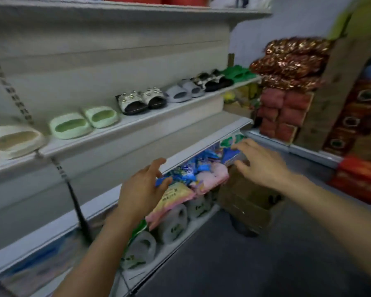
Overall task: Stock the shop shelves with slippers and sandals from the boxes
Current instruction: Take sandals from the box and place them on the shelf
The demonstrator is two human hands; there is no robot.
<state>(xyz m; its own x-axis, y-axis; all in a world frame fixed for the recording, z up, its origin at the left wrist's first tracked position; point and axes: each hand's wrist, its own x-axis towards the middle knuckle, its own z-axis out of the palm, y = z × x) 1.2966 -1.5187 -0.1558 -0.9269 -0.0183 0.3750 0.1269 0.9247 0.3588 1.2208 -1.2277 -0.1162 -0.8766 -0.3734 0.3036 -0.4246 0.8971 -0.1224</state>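
Note:
A white shelf [137, 125] carries a row of slippers: a cream one [13, 141], a pale green pair [84, 122], a jewelled black-and-white pair [141, 100], a grey pair [184, 91], a black-and-white pair [215, 80] and a green pair [238, 73]. Under the lower shelf lies a pile of colourful plastic-wrapped packs [193, 179]. My left hand [141, 189] rests on the pile's left end, thumb touching a blue pack. My right hand [259, 161] reaches over the pile's right end, fingers spread. Neither hand's grip is clearly closed.
Bagged grey slippers [174, 224] stand in a row on the bottom shelf. A brown cardboard box [246, 202] sits on the dark floor below my right hand. Shiny copper packs [291, 61], red bundles [283, 112] and patterned boxes [356, 129] are stacked at the right.

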